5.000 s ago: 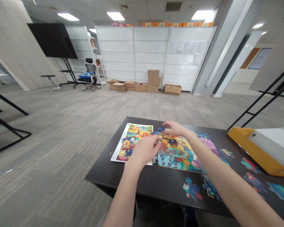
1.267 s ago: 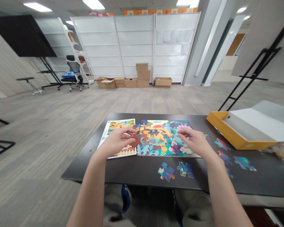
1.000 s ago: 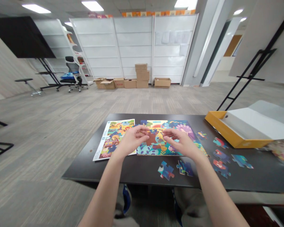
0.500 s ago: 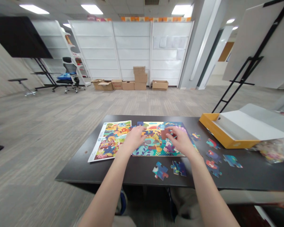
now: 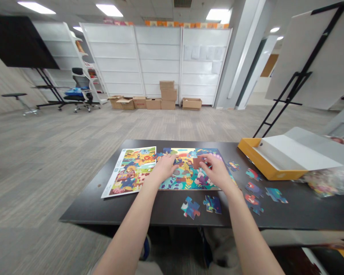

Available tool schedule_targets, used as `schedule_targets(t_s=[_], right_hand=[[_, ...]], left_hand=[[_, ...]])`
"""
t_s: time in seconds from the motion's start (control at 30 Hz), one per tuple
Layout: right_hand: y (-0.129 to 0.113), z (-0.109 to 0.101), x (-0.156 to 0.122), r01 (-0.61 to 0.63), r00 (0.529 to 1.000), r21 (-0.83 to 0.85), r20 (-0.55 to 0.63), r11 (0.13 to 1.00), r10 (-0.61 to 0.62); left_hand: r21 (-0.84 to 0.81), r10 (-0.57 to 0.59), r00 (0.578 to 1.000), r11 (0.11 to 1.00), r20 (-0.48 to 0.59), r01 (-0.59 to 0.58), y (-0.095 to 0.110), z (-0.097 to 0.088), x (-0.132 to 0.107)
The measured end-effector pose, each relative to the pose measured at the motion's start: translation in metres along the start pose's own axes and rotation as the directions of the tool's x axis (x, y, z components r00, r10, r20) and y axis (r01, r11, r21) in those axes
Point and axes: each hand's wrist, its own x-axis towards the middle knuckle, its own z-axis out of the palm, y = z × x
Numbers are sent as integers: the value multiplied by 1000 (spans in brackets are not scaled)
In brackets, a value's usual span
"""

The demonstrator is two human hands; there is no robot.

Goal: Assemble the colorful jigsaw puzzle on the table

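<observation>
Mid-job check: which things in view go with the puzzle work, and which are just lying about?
With the job:
puzzle, left hand at its left side
brown piece in the right hand
loose pieces
picture sheet
probably the yellow box

Just about:
chair
stool
screen
cartons
whiteboard

Unclear: plastic bag.

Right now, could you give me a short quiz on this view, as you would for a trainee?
1. Count: how many loose jigsaw pieces show directly between the jigsaw puzzle and the near edge of the table?
2. True or false: the yellow box stands open.
3. Choose: which hand's fingertips are at the brown jigsaw piece? A) left B) right C) both

Key: 1. Two. 2. True. 3. B, the right hand.
</observation>
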Motion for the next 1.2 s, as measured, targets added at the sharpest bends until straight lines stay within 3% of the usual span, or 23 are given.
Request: schedule_targets(t_s=[0.2, 0.33, 0.6, 0.9, 1.2], right_hand=[[0, 1, 1, -23, 1000, 34, 19, 999, 22], [1, 1, 2, -18, 999, 27, 28, 999, 17], [-2, 6, 2, -5, 1000, 32, 16, 999, 5], [-5, 9, 1, -11, 999, 24, 34, 1000, 10], [-4, 6, 2, 0, 1000, 38, 29, 999, -1]], left_hand=[[-105, -132, 970, 988, -205, 113, -33, -28, -20], [-97, -159, 969, 985, -190, 143, -51, -40, -35], [-90, -52, 988, 995, -142, 39, -43, -33, -34], [-107, 35, 991, 993, -125, -49, -43, -12, -21], [9, 58, 994, 998, -90, -58, -39, -22, -40]])
